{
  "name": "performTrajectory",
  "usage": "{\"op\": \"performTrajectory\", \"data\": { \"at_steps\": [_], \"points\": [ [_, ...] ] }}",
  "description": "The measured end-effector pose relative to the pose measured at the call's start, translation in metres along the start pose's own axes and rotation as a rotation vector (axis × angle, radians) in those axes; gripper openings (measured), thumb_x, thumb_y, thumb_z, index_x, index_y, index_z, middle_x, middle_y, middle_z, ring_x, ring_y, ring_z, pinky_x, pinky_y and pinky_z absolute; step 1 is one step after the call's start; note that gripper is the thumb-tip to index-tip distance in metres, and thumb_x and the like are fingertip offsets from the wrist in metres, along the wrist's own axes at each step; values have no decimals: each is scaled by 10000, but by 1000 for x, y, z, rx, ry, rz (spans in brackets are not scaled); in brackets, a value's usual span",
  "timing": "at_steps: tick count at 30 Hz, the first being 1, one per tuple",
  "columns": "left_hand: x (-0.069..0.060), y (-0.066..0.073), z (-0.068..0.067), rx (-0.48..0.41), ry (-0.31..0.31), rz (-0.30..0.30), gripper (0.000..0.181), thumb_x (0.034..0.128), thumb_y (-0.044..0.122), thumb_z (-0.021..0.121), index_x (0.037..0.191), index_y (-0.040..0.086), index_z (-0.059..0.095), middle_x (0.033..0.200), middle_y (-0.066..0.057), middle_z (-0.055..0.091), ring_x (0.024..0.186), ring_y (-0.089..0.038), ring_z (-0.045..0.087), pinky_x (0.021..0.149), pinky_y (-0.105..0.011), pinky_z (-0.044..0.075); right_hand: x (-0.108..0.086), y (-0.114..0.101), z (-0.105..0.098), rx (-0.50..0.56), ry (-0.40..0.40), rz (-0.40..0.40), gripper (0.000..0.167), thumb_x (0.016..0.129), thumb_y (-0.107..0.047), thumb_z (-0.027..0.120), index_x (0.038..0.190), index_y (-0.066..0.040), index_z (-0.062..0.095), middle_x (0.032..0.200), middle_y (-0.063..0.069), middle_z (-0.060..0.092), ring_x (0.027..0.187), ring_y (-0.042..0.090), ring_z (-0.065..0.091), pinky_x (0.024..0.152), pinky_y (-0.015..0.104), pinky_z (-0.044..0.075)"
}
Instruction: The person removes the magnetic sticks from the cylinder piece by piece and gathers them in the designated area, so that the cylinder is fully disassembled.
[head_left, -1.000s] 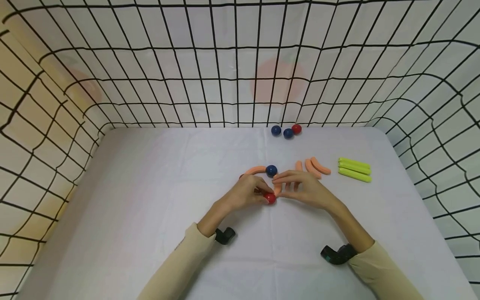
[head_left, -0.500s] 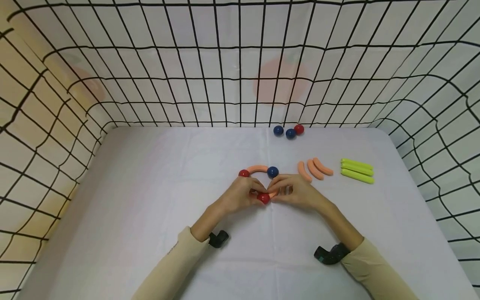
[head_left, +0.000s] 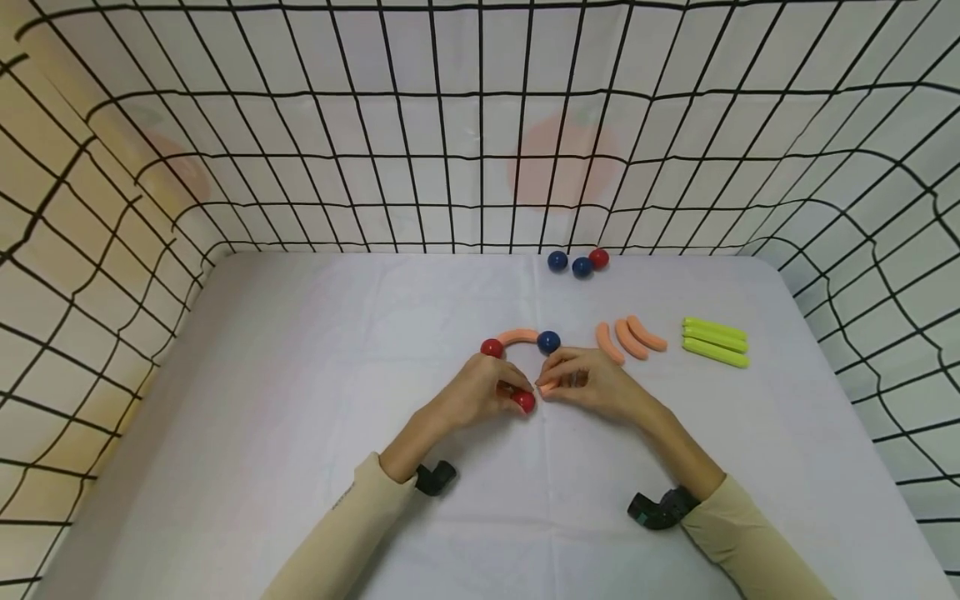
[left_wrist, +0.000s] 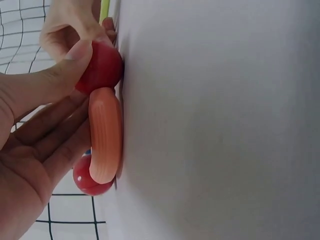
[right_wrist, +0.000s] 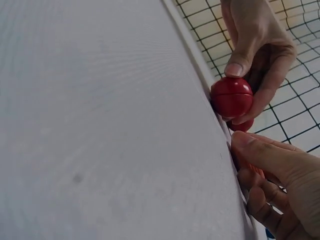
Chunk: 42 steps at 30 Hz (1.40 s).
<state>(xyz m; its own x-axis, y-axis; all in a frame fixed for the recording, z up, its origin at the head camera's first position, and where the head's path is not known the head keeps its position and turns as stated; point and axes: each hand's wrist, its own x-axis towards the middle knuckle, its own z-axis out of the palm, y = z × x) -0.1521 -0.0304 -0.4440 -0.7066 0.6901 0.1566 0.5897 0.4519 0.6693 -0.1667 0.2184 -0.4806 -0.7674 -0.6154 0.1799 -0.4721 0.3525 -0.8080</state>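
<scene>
In the head view, my left hand (head_left: 476, 390) pinches a red ball (head_left: 524, 402) between thumb and fingers, low over the white cloth. My right hand (head_left: 600, 382) pinches a curved orange stick (head_left: 550, 387), mostly hidden by its fingers; a small gap separates it from the red ball. Just beyond the hands, another curved orange stick (head_left: 519, 336) links a second red ball (head_left: 492, 347) with a blue ball (head_left: 548, 342). Close up in the left wrist view, an orange stick (left_wrist: 106, 135) runs between the held red ball (left_wrist: 105, 67) and another red ball (left_wrist: 90, 177).
Several curved orange sticks (head_left: 630, 340) lie right of the hands. Farther right are yellow-green sticks (head_left: 714, 342). Two blue balls (head_left: 557, 261) and a red ball (head_left: 598, 258) sit at the back edge. A black wire grid (head_left: 480, 158) encloses the back and sides.
The hands have drawn closer together. My left hand has moved slightly left with the red ball, and a small gap has opened between the ball and the right hand's orange stick.
</scene>
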Motion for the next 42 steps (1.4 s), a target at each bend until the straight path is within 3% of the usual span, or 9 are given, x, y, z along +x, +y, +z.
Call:
{"op": "performTrajectory", "data": {
  "at_steps": [8,13,19,22,29,36,42],
  "points": [
    [-1,-4,-2,-42,-30,18,230,819,33,860,1037,-15,806,1006,-114,809,961,-206,763,879,-303,623,-1,-2,0,-45,0,29,117,913,-147,805,1011,-209,816,1072,-41,722,818,129,587,640,218,467],
    [-2,-3,-6,-89,-48,-17,299,810,31,867,1093,-23,789,1069,-131,799,998,-232,756,874,-323,632,-1,-3,-1,-58,-10,51,127,915,-156,806,1018,-230,808,1080,-76,717,824,124,596,646,218,477],
    [-3,-5,-14,-107,-16,-47,293,796,13,873,1076,-24,794,1095,-137,788,1016,-257,742,855,-345,631,-1,-5,-2,-46,-15,77,160,888,-150,832,1029,-220,806,1089,-68,717,762,125,577,632,219,477],
    [-5,-8,-18,-89,4,-40,289,798,24,876,1071,-23,796,1101,-128,781,1025,-257,729,873,-365,624,-1,-9,-1,-55,-16,85,190,870,-162,850,1049,-209,807,1098,-61,716,716,114,568,615,209,476],
    [-11,-19,-26,72,23,-16,255,807,151,889,1035,55,824,1087,-53,793,1068,-217,683,992,-393,548,3,-30,3,-63,-23,64,305,841,-197,878,1133,-166,795,1055,3,725,759,116,620,625,220,529],
    [-12,-28,-26,52,11,22,200,805,123,881,992,66,837,1026,-45,810,1056,-217,687,1012,-433,532,7,-45,20,-106,-21,53,317,813,-215,902,1107,-147,807,997,-14,727,711,146,608,619,217,520],
    [-12,-31,-24,33,-30,36,170,809,91,877,976,105,846,1024,-27,810,1077,-198,703,1026,-422,528,7,-48,27,-139,8,73,282,812,-184,900,1079,-154,815,956,-33,739,694,80,587,625,214,518]
  ]
}}
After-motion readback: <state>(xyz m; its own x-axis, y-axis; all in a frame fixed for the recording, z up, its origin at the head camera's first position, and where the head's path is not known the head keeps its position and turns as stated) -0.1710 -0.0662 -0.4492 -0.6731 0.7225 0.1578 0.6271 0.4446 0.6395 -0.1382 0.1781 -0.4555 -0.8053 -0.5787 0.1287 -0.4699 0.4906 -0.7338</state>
